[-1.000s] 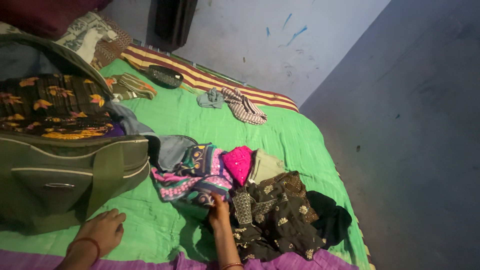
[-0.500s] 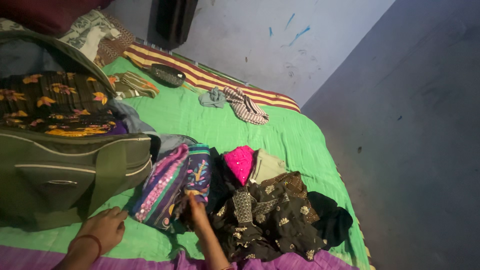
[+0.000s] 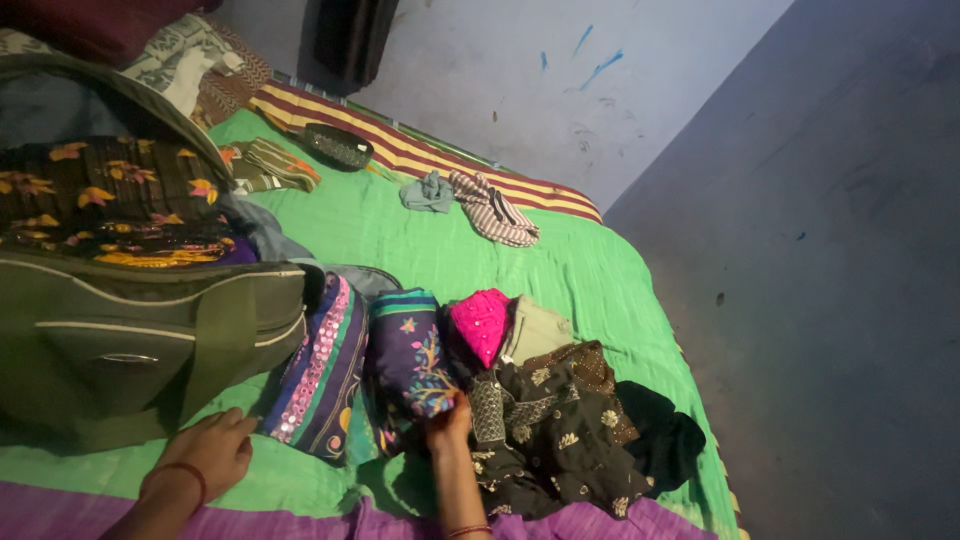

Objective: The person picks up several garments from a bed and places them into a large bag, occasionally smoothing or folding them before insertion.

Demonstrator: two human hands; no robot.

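Right hand (image 3: 447,420) at near edge of folded navy-and-purple embroidered cloth (image 3: 405,350); fingers closed on its hem, exact grip hard to tell. Cloth lies on green bedsheet (image 3: 450,255), between olive fabric travel bag (image 3: 150,340) and heap of dark floral garments (image 3: 550,430). Purple sequinned striped panel (image 3: 315,375) of same cloth leans against bag side. Left hand (image 3: 210,450) flat on sheet, fingers loosely together, tips just beside bag base, holding nothing. Bright pink folded piece (image 3: 480,322) touching cloth's far-right side.
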